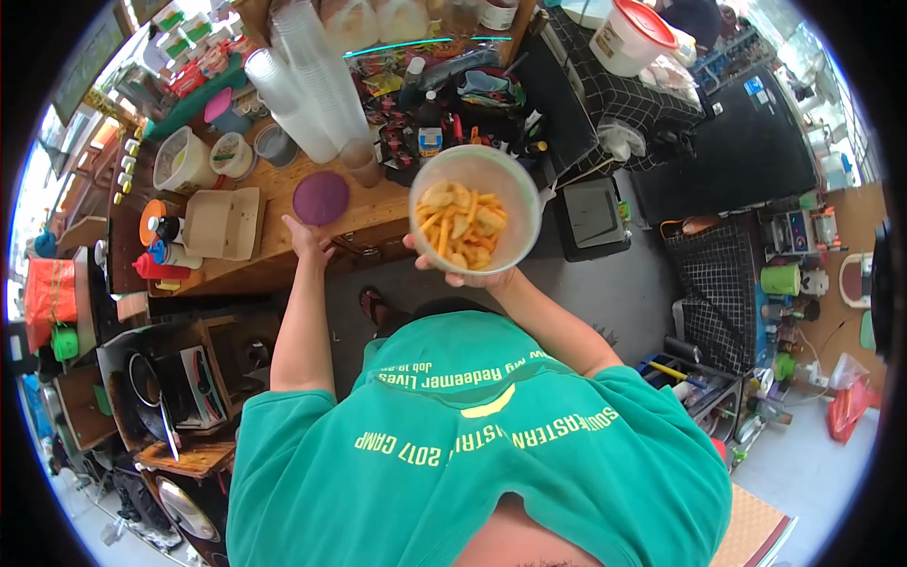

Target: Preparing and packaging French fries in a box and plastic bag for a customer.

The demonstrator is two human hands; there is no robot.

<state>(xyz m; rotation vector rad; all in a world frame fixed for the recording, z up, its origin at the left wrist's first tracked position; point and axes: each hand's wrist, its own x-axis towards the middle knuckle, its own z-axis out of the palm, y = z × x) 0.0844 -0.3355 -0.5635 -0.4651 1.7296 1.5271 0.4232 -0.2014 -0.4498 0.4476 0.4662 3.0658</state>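
My right hand (464,275) grips a translucent round plastic tub (521,191) from below, raised above the floor in front of me. French fries and some paler chunks (464,223) lie in the bottom of the tub, which is tilted so that its inside faces me. My left hand (309,241), fingers apart, is at the front edge of the wooden counter (382,205). Just beyond it is a round purple lid (321,198); whether the fingertips touch it is unclear. Left of the lid, an opened cardboard food box (223,223) rests on the counter.
Tall stacks of clear plastic cups (319,78) stand behind the lid. A red squeeze bottle (161,267) lies at the counter's left end, near a white tub (184,159). A pan (145,383) sits lower left. Right of the counter is a dark lidded bin (594,218).
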